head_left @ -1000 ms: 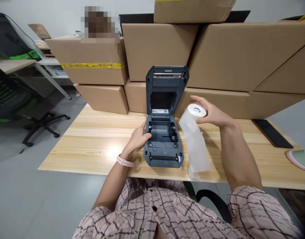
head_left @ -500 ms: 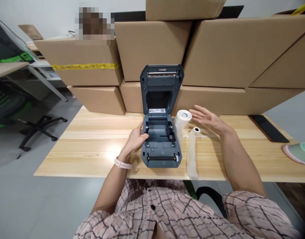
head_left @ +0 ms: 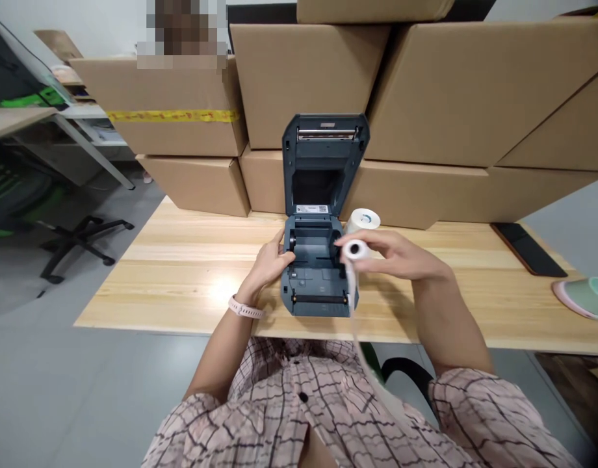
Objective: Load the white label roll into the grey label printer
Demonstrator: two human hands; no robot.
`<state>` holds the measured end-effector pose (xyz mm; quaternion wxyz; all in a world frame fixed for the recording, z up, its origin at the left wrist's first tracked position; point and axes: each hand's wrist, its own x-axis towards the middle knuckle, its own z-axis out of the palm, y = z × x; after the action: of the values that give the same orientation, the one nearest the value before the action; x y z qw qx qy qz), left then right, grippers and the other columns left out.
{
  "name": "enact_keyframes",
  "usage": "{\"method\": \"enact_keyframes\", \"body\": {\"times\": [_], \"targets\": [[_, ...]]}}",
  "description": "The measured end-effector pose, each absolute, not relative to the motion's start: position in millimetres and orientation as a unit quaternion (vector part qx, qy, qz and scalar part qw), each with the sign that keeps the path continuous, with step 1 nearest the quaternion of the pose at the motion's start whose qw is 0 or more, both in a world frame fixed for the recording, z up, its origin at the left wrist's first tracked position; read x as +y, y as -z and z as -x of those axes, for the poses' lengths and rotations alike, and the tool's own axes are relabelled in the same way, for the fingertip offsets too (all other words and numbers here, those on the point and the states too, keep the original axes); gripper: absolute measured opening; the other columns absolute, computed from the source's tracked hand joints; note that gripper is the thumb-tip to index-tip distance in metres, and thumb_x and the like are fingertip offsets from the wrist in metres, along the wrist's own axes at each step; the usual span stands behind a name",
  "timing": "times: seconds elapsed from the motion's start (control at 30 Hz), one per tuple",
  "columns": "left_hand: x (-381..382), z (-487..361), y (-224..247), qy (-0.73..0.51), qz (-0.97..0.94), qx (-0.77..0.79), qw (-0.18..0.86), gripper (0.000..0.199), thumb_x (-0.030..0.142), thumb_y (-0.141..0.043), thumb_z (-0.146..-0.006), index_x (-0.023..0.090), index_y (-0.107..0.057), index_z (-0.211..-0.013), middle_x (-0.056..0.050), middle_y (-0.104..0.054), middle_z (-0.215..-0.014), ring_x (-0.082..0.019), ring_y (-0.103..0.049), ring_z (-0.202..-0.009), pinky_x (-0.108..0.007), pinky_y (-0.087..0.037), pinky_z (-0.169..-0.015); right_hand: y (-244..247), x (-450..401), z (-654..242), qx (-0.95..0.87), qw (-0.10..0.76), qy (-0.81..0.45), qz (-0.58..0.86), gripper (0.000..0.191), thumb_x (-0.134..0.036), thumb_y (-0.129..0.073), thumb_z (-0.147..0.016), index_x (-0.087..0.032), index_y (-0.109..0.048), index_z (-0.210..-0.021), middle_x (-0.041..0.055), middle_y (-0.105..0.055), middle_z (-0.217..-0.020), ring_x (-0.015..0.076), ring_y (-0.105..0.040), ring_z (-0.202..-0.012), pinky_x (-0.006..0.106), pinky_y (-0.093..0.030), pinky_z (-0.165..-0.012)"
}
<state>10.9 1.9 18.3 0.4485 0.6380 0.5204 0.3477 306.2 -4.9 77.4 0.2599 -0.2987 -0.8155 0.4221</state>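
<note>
A dark grey printer [head_left: 323, 281] stands on the table with its lid [head_left: 323, 156] raised. My left hand [head_left: 270, 263] grips the left side of its base, the thumb over the edge. My right hand [head_left: 394, 253] is closed on a small white paper roll [head_left: 356, 249], above the printer's right edge. From that roll a long strip of paper [head_left: 360, 344] hangs down past the table's front edge. A larger white roll [head_left: 365, 219] stands behind my right hand, beside the printer, its lower part hidden.
Stacked cardboard boxes [head_left: 435, 91] line the back of the wooden table [head_left: 157, 273]. A dark phone [head_left: 528, 250] and a pale green and pink object [head_left: 584, 299] lie at the right. Part of a person's head shows blurred behind the boxes.
My right hand has moved left and taken hold of the small roll, lifting it off the table with its strip. My left hand still holds the printer. The view has shifted slightly.
</note>
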Motion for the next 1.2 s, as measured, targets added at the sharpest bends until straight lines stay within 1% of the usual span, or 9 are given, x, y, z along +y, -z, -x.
{"method": "enact_keyframes", "body": {"times": [0.07,0.13,0.27,0.37,0.47,0.63,0.9,1.07,1.2], "targets": [[1,-11,-18,-0.352,-0.637,0.515,0.454,0.082,0.017,-0.056,-0.071,0.016,-0.05,-0.153,0.003,-0.063,-0.07,-0.014,-0.049,-0.058,-0.026,-0.038,-0.06,-86,-4,-272,-0.865,0.206,-0.301,0.344,0.042,-0.04,-0.062,-0.098,-0.025,-0.064,-0.136,0.0091,-0.074,-0.129,0.028,-0.071,-0.112,0.043,-0.055,-0.094],[1,-11,-18,-0.354,-0.634,0.512,0.458,0.082,0.017,-0.056,-0.071,0.015,-0.049,-0.153,0.004,-0.06,-0.067,-0.014,-0.047,-0.057,-0.026,-0.037,-0.06,-83,0,-244,-0.893,0.147,-0.213,0.37,0.041,-0.033,-0.057,-0.099,-0.024,-0.063,-0.139,0.01,-0.07,-0.138,0.0322,-0.067,-0.121,0.048,-0.05,-0.102],[1,-10,-16,-0.358,-0.628,0.517,0.458,0.082,0.019,-0.058,-0.071,0.015,-0.05,-0.153,0.005,-0.057,-0.064,-0.013,-0.045,-0.056,-0.026,-0.038,-0.061,-61,5,-220,-0.904,0.084,-0.143,0.394,0.04,-0.03,-0.055,-0.1,-0.022,-0.062,-0.139,0.0108,-0.071,-0.135,0.0332,-0.068,-0.117,0.051,-0.05,-0.1],[1,-11,-14,-0.368,-0.63,0.511,0.454,0.08,0.021,-0.06,-0.072,0.015,-0.051,-0.151,0.004,-0.06,-0.067,-0.013,-0.046,-0.057,-0.026,-0.039,-0.061,-52,-1,-225,-0.906,0.135,-0.13,0.381,0.038,-0.032,-0.053,-0.103,-0.019,-0.063,-0.138,0.0127,-0.072,-0.133,0.0322,-0.065,-0.118,0.051,-0.051,-0.1],[1,-11,-14,-0.367,-0.632,0.511,0.452,0.08,0.021,-0.061,-0.073,0.015,-0.05,-0.152,0.005,-0.057,-0.064,-0.013,-0.044,-0.055,-0.026,-0.037,-0.06,-52,-20,-236,-0.909,0.203,-0.123,0.343,0.031,-0.031,-0.052,-0.105,-0.018,-0.068,-0.128,0.0124,-0.071,-0.13,0.0293,-0.062,-0.118,0.049,-0.052,-0.1],[0,-11,-15,-0.352,-0.635,0.523,0.446,0.08,0.022,-0.063,-0.075,0.018,-0.049,-0.154,0.006,-0.055,-0.061,-0.013,-0.045,-0.054,-0.025,-0.037,-0.06,-51,-69,-245,-0.904,0.25,-0.093,0.334,0.024,-0.025,-0.052,-0.106,-0.021,-0.074,-0.113,0.0092,-0.076,-0.121,0.0255,-0.067,-0.109,0.045,-0.057,-0.091],[1,-10,-14,-0.357,-0.646,0.507,0.446,0.079,0.035,-0.07,-0.079,0.02,-0.048,-0.154,0.002,-0.068,-0.078,-0.015,-0.055,-0.064,-0.026,-0.044,-0.066,-34,-114,-244,-0.866,0.316,-0.116,0.371,0.032,-0.018,-0.057,-0.102,-0.026,-0.069,-0.13,0.0064,-0.071,-0.138,0.0256,-0.066,-0.131,0.051,-0.056,-0.109],[1,-10,-13,-0.362,-0.641,0.504,0.452,0.081,0.044,-0.075,-0.081,0.02,-0.049,-0.153,0.0,-0.071,-0.083,-0.016,-0.059,-0.067,-0.026,-0.045,-0.067,-29,-114,-243,-0.852,0.33,-0.146,0.379,0.036,-0.02,-0.056,-0.102,-0.033,-0.067,-0.134,0.0034,-0.07,-0.14,0.0258,-0.065,-0.133,0.056,-0.055,-0.11],[0,-10,-14,-0.365,-0.641,0.502,0.452,0.081,0.047,-0.077,-0.081,0.019,-0.05,-0.153,0.001,-0.071,-0.08,-0.016,-0.06,-0.067,-0.026,-0.045,-0.068,-29,-113,-245,-0.842,0.327,-0.179,0.39,0.035,-0.022,-0.056,-0.103,-0.033,-0.068,-0.134,0.004,-0.068,-0.142,0.0272,-0.062,-0.137,0.059,-0.053,-0.111]]}}
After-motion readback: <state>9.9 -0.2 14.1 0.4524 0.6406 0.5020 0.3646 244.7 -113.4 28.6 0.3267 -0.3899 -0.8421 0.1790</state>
